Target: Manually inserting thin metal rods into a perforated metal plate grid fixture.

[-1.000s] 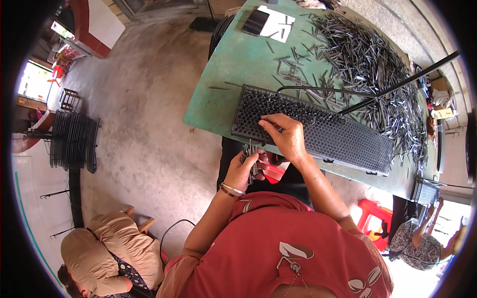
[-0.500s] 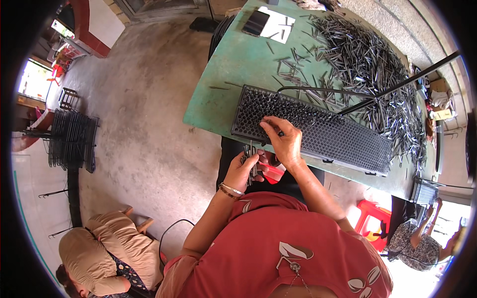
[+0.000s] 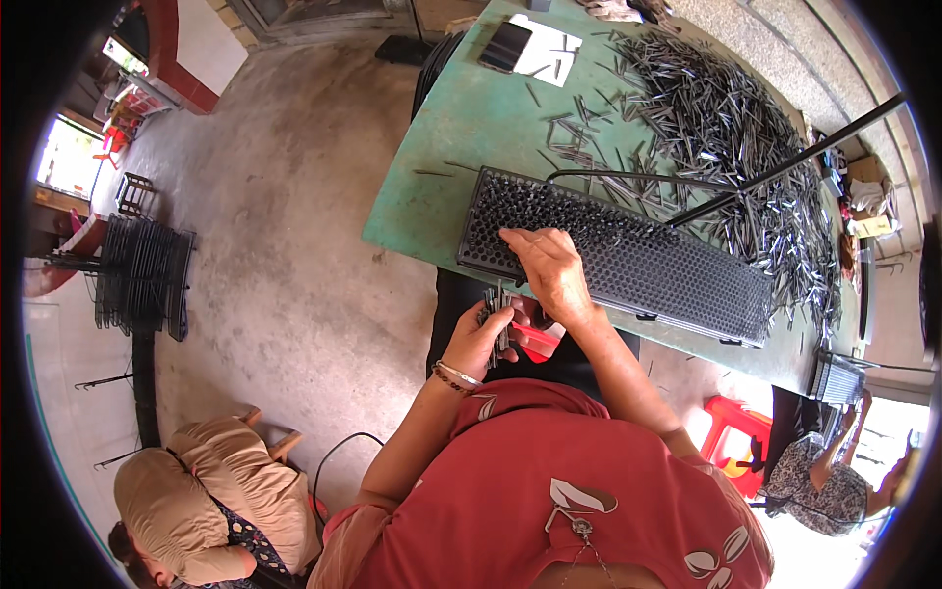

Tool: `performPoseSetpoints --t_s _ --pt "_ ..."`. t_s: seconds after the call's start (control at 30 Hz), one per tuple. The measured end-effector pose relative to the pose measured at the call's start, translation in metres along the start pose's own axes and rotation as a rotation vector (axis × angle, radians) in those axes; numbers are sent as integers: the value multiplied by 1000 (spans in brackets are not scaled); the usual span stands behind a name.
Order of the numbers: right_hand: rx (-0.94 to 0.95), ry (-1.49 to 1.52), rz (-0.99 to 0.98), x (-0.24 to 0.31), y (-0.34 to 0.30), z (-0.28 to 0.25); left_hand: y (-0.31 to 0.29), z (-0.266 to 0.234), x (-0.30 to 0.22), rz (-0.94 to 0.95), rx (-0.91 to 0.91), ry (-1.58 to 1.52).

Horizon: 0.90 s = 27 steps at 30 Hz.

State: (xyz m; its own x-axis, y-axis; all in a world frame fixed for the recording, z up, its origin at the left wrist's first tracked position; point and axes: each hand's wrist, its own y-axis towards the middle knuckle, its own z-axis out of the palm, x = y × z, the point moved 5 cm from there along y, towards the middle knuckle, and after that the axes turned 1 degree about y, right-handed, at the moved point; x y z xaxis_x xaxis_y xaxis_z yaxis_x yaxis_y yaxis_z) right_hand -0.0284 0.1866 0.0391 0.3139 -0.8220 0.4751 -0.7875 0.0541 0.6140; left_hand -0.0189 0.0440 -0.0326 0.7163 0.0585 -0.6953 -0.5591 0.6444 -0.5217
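Note:
A long black tray with rows of small round holes (image 3: 687,285) lies along the near edge of the green table (image 3: 422,201). Dark pieces stand in many holes toward its left part. My right hand (image 3: 551,270) reaches over the tray's left end, fingers pressed together at the holes; whatever they pinch is hidden. Below the table edge, my left hand (image 3: 479,339) is closed round a bundle of thin dark metal sticks (image 3: 495,297), their ends poking out above the fingers.
A big heap of similar sticks (image 3: 731,128) covers the table's far right. A black metal bar (image 3: 814,157) crosses above the tray. A phone (image 3: 505,46) lies on white paper (image 3: 554,59). Two other people sit nearby, one in tan (image 3: 226,501), one in a patterned top (image 3: 819,486).
My right hand has shifted slightly left over the tray, its fingertips now at holes nearer the left end. The left hand with its bundle stays almost in place.

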Motion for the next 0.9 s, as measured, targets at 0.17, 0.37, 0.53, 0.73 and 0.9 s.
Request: performPoseSetpoints --t_s 0.17,0.37,0.53,0.73,0.9 --pt "20 -53 0 1 1 1 -1 3 -1 7 17 -5" --pt "-55 -28 186 -5 -11 4 1 2 0 5 35 -33" --pt "-163 55 135 -2 -1 -1 1 4 0 3 41 -39" --pt "-170 101 288 -10 -10 -4 2 4 -1 23 55 -53" --pt "-133 14 249 -9 -12 -5 -1 6 -5 11 68 24"
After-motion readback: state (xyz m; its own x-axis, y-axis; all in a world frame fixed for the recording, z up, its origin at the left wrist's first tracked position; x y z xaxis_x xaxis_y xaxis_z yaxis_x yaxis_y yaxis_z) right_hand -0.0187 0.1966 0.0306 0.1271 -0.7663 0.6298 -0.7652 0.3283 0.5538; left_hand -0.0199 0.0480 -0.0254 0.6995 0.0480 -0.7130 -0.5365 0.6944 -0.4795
